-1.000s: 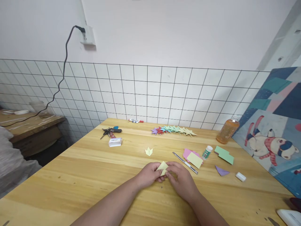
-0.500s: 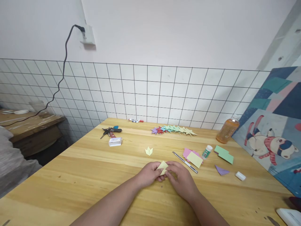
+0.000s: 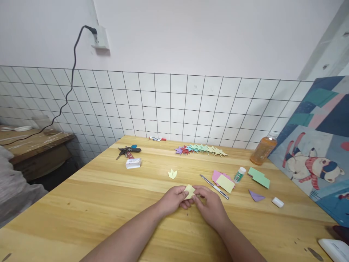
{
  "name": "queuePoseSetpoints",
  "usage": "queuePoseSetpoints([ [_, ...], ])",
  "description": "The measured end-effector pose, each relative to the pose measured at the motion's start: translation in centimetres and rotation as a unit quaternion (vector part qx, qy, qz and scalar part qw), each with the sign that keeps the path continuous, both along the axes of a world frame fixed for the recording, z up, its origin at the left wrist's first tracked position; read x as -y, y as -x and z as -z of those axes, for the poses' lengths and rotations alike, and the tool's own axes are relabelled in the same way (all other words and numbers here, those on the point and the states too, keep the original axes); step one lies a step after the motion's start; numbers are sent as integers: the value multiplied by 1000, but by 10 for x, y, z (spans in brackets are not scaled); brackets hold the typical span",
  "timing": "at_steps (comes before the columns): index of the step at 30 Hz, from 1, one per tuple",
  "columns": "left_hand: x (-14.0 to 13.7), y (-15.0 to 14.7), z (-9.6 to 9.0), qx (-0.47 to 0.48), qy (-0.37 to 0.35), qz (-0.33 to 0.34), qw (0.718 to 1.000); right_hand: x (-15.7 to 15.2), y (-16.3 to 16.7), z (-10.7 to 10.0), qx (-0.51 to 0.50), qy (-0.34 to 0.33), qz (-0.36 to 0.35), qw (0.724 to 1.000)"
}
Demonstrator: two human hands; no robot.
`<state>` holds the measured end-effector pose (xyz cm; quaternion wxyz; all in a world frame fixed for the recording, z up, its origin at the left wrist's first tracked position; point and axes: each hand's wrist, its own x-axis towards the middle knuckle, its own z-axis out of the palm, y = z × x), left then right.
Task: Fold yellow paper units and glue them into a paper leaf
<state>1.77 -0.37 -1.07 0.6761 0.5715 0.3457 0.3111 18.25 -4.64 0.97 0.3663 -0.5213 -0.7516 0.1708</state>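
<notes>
Between my hands is a small piece of folded yellow paper (image 3: 189, 191), held just above the wooden table. My left hand (image 3: 172, 200) pinches its left side, the thumb lying on top. From the right, my right hand (image 3: 209, 203) grips the paper's edge between thumb and fingers. The fingertips hide part of the folds. Beyond them lies a pale yellow folded paper piece (image 3: 172, 174) with pointed tips. A utility knife (image 3: 214, 186) rests to the right of the hands, beside a yellow sheet (image 3: 225, 183) on top of pink sheets (image 3: 216, 175).
A row of folded colored paper (image 3: 201, 149) lies near the wall. Keys (image 3: 128, 151), a small white box (image 3: 133, 163) and a marker (image 3: 157, 138) are left. Rightward are a glue stick (image 3: 240, 174), green sheets (image 3: 259, 178), purple paper (image 3: 256, 195), an eraser (image 3: 277, 202) and a bottle (image 3: 263, 150).
My thumbs and fingers have shifted slightly on the yellow paper, and its lower corner shows less. The whole view has moved a little. Both hands keep their hold.
</notes>
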Motion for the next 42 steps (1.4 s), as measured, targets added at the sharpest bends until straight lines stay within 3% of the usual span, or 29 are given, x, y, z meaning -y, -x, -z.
queuePoseSetpoints([
  [9,6,2,-5,-3,-25,23,999,-3,9,6,-41,20,73,996],
  [18,6,2,-6,-16,-33,34,999,-1,13,8,-101,52,77,991],
  [26,5,1,-5,-7,-13,5,1000,-6,15,14,-267,149,60,950],
  [30,6,0,-5,-9,-11,6,1000,-9,14,16,-340,155,76,925],
  [35,7,0,-7,-30,-5,1,1000,-10,9,13,-292,199,67,933],
  [42,4,2,-4,-64,34,-13,997,-13,1,13,-270,176,88,943],
])
